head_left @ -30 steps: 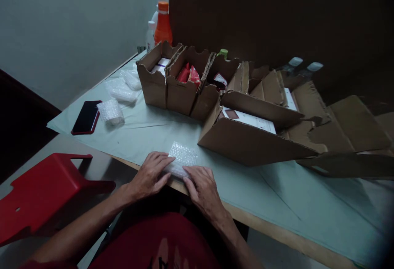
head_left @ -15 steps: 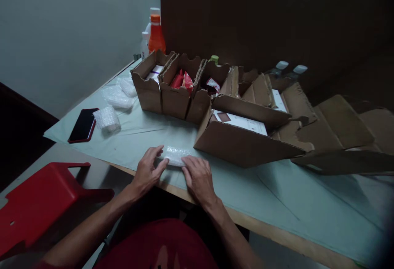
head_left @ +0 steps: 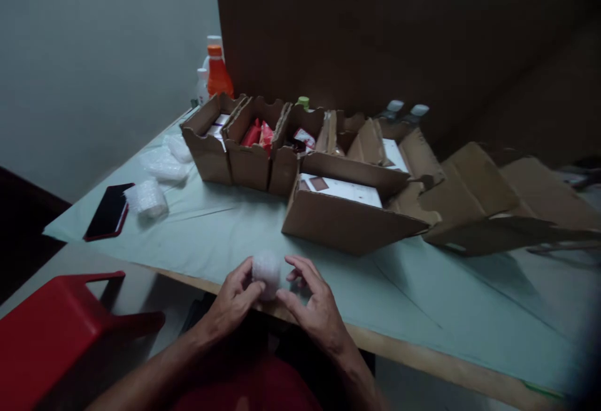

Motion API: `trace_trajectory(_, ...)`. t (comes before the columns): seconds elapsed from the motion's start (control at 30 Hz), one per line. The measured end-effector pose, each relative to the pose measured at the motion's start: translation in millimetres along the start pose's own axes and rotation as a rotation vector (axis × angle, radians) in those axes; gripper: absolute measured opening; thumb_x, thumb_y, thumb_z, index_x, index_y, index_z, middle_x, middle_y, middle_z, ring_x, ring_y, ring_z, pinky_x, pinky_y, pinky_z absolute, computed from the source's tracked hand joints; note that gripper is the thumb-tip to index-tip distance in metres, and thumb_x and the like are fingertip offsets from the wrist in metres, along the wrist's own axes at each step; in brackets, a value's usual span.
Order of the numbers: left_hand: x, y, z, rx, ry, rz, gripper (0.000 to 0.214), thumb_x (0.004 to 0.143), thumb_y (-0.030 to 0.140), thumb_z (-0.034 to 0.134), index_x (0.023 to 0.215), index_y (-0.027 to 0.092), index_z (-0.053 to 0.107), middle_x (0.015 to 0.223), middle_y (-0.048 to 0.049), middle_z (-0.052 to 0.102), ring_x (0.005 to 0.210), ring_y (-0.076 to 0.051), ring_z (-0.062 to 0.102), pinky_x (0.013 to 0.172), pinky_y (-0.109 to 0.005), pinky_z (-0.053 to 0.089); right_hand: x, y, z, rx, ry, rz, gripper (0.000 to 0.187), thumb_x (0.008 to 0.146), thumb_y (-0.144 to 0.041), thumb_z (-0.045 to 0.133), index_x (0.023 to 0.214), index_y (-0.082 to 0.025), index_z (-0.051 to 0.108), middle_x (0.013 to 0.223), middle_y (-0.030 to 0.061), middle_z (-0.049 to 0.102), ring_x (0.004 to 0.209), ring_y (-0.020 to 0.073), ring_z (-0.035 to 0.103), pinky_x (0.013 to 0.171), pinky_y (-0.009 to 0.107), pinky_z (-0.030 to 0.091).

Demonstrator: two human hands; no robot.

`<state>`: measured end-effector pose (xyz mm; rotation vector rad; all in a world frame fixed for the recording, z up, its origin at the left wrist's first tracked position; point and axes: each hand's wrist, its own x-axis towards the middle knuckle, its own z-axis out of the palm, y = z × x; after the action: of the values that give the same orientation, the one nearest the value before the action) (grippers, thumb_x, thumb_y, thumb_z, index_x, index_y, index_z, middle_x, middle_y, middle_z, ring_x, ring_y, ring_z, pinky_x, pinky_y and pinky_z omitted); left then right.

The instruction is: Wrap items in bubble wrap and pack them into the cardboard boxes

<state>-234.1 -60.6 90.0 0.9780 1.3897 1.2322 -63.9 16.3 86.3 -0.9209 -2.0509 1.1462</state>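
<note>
A small bubble-wrapped bundle [head_left: 267, 276] stands at the table's front edge, blurred by motion. What lies inside the wrap cannot be made out. My left hand [head_left: 237, 295] grips its left side, thumb in front and fingers behind. On the other side, my right hand [head_left: 312, 301] is open, its fingers curved and apart from the bundle. The right thumb tip comes close to the wrap; whether it touches is unclear. Another bubble-wrapped piece [head_left: 149, 200] lies to the left beside a black phone [head_left: 109, 210] with a red edge.
Several cardboard bins [head_left: 251, 170] hold white boxes and red packets. A nearer bin [head_left: 347, 226] contains a white box [head_left: 347, 190]. Clear plastic wrap [head_left: 164, 163] and an orange bottle [head_left: 218, 76] are at the left. A red stool [head_left: 56, 329] stands beside the table.
The bundle has turned from lying flat to standing up, and has come nearer the table edge. My right hand has let go of it and opened. The view has shifted.
</note>
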Motion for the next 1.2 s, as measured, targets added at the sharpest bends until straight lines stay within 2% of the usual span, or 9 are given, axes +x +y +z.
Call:
trace_trajectory(0.1, -2, 5, 3.4, 0.174, -0.201, 0.068, 0.030, 0.081, 0.020, 0.053, 0.108, 0.018, 0.066, 0.094, -0.0026, 0.068, 0.083, -0.018, 0.059, 0.072, -0.026, 0.046, -4, -13, -29, 0.086, -0.160, 0.079, 0.068, 0.074, -0.029, 0.079, 0.138, -0.026, 0.057, 0.128, 0.0068, 0.065, 0.094, 0.0194, 0.064, 0.080, 0.030, 0.053)
trace_trajectory(0.27, 5, 1, 21.5, 0.270, -0.333, 0.085, 0.027, 0.083, 0.032, 0.059, 0.102, 0.015, 0.069, 0.089, -0.0037, 0.068, 0.078, -0.018, 0.058, 0.068, -0.024, 0.044, -13, -22, -50, -0.029, -0.234, 0.169, 0.019, 0.079, -0.017, 0.069, 0.097, -0.023, 0.070, 0.093, -0.0004, 0.068, 0.089, 0.0169, 0.062, 0.078, 0.025, 0.045)
trace_trajectory(0.5, 27, 17, 23.7, 0.231, -0.554, 0.039, 0.028, 0.079, 0.034, 0.067, 0.099, 0.017, 0.074, 0.084, -0.0021, 0.072, 0.075, -0.017, 0.062, 0.067, -0.022, 0.045, -21, -37, -106, -0.178, -0.165, 0.176, 0.013, 0.077, -0.022, 0.070, 0.090, -0.022, 0.070, 0.089, 0.0008, 0.070, 0.087, 0.0192, 0.064, 0.081, 0.029, 0.047)
trace_trajectory(0.57, 48, 24, 14.9, 0.169, -0.453, 0.074, 0.027, 0.079, 0.036, 0.068, 0.097, 0.018, 0.076, 0.085, -0.0038, 0.075, 0.081, -0.020, 0.066, 0.075, -0.026, 0.049, -16, -52, -143, -0.137, -0.046, 0.136, 0.013, 0.078, -0.028, 0.071, 0.090, -0.023, 0.070, 0.085, 0.0011, 0.070, 0.080, 0.0187, 0.065, 0.073, 0.028, 0.050)
trace_trajectory(0.7, 109, 21, 6.7, 0.001, 0.197, 0.169, 0.034, 0.080, 0.048, 0.064, 0.090, 0.016, 0.072, 0.072, -0.0043, 0.072, 0.076, -0.020, 0.068, 0.079, -0.031, 0.052, 20, -71, -214, -0.044, 0.450, 0.052, 0.029, 0.077, -0.042, 0.076, 0.099, -0.025, 0.068, 0.084, 0.0007, 0.070, 0.070, 0.0159, 0.062, 0.061, 0.025, 0.050)
trace_trajectory(0.77, 135, 11, 11.2, -0.031, 0.366, 0.194, 0.036, 0.077, 0.049, 0.064, 0.088, 0.015, 0.070, 0.071, -0.0029, 0.070, 0.073, -0.018, 0.066, 0.075, -0.029, 0.051, 49, -68, -234, -0.112, 0.554, 0.029, 0.031, 0.077, -0.043, 0.073, 0.102, -0.025, 0.066, 0.087, 0.0013, 0.070, 0.070, 0.0157, 0.062, 0.062, 0.026, 0.050)
trace_trajectory(0.87, 153, -6, 20.7, -0.027, 0.369, 0.201, 0.033, 0.074, 0.047, 0.064, 0.082, 0.015, 0.070, 0.074, -0.0025, 0.070, 0.070, -0.017, 0.063, 0.068, -0.026, 0.049, 86, -63, -243, -0.574, 0.444, 0.133, 0.024, 0.080, -0.037, 0.066, 0.097, -0.021, 0.067, 0.087, 0.0049, 0.072, 0.076, 0.0203, 0.065, 0.068, 0.031, 0.050)
trace_trajectory(1.0, 150, -19, 22.9, 0.009, 0.317, 0.194, 0.030, 0.074, 0.044, 0.066, 0.082, 0.016, 0.073, 0.077, -0.0029, 0.072, 0.074, -0.018, 0.063, 0.069, -0.025, 0.048, 111, -78, -226, -1.426, 0.090, 0.337, 0.026, 0.088, -0.034, 0.061, 0.102, -0.015, 0.071, 0.095, 0.0159, 0.073, 0.093, 0.0315, 0.066, 0.081, 0.039, 0.046)
trace_trajectory(1.2, 152, -20, 17.3, 0.028, 0.306, 0.176, 0.032, 0.074, 0.046, 0.064, 0.085, 0.016, 0.072, 0.078, -0.0035, 0.072, 0.074, -0.019, 0.063, 0.070, -0.027, 0.048, 142, -95, -199, -1.481, -0.228, 0.407, 0.022, 0.084, -0.021, 0.063, 0.099, -0.011, 0.076, 0.097, 0.0210, 0.075, 0.094, 0.0326, 0.070, 0.073, 0.033, 0.046)
